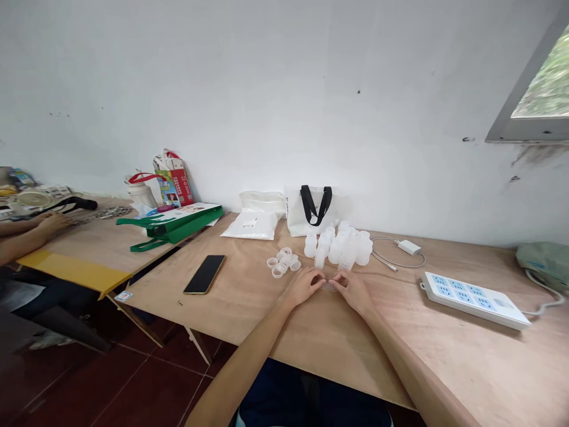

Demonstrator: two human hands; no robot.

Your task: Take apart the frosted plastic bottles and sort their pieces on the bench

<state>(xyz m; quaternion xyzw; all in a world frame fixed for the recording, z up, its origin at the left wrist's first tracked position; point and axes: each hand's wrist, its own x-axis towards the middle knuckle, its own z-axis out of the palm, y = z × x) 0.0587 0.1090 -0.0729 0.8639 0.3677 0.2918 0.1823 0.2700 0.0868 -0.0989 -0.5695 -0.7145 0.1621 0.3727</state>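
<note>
Okay, head view is up, and the action sits near the back edge of the plywood table (444,367). The left hand (303,287) and the right hand (352,290) are drawn in close, fingertips angled toward each other over a small clear plastic piece (329,287) low between them, on or just above the tabletop. The hands aren't spread; they're pressed in together, but from here I can't tell whether the fingers are pinching that piece or only closing around it. The step in hand looks like working this one small part, just in front of the bottle cluster. The next move calls for a fine two-handed touch, as the fingers hide most of the piece.

Now the count. Just ahead are translucent white plastic bottles (338,246), roughly a dozen, packed too tightly for an exact number. To their left sit clear plastic rings (281,263), about six, in a loose heap. I've got one smartphone (204,274) lying dark-screen up, one six-socket power strip (473,299), and one white charger (409,247) with its cable. Behind those stand one white bag with black handles (311,210) and one white plastic packet (251,226). Over on the next table, a co-worker's hand (52,224) rests apart from all this.
</note>
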